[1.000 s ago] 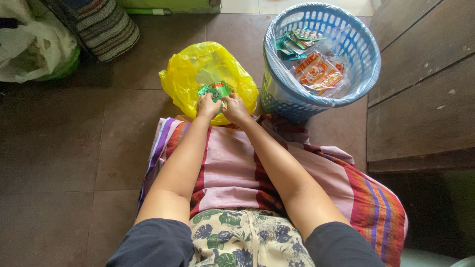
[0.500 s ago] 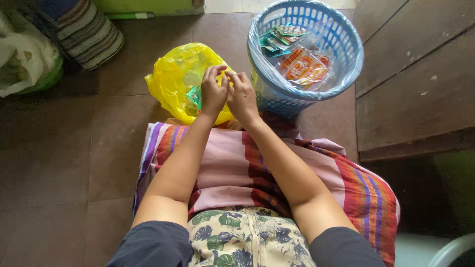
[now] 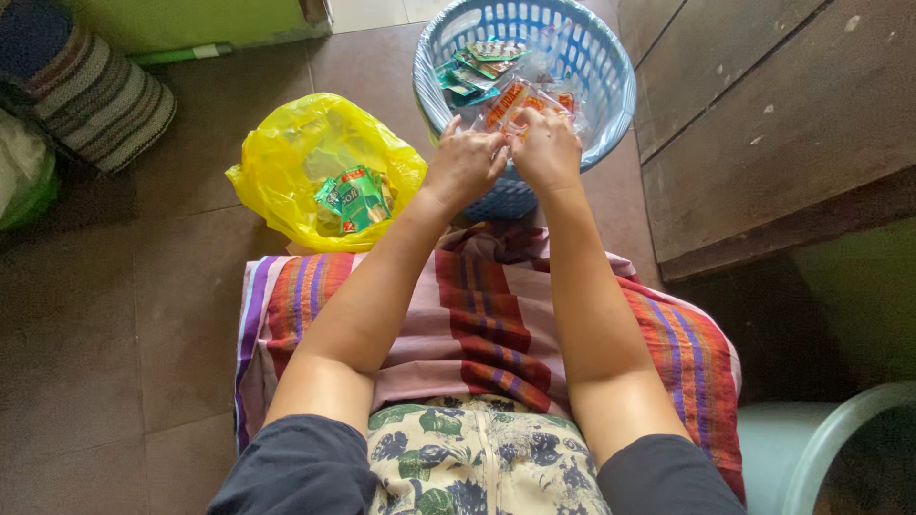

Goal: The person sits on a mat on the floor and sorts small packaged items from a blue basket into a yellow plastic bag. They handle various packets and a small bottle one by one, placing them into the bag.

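Orange packet (image 3: 510, 103) pinched by both hands, left (image 3: 465, 167) & right (image 3: 548, 148), over basket rim (image 3: 611, 114); yellow bag (image 3: 286, 162) left of them — grip edges firmly.

An orange-and-white clear-wrapped snack packet (image 3: 520, 103) lies tilted atop green packets in the blue slatted basket (image 3: 611, 86).

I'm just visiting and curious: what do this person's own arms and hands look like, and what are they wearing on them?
Both arms are bare from the short dark navy sleeves down. The left hand and right hand wear no gloves; no rings, bracelets or watch show. The fingers are bare too.
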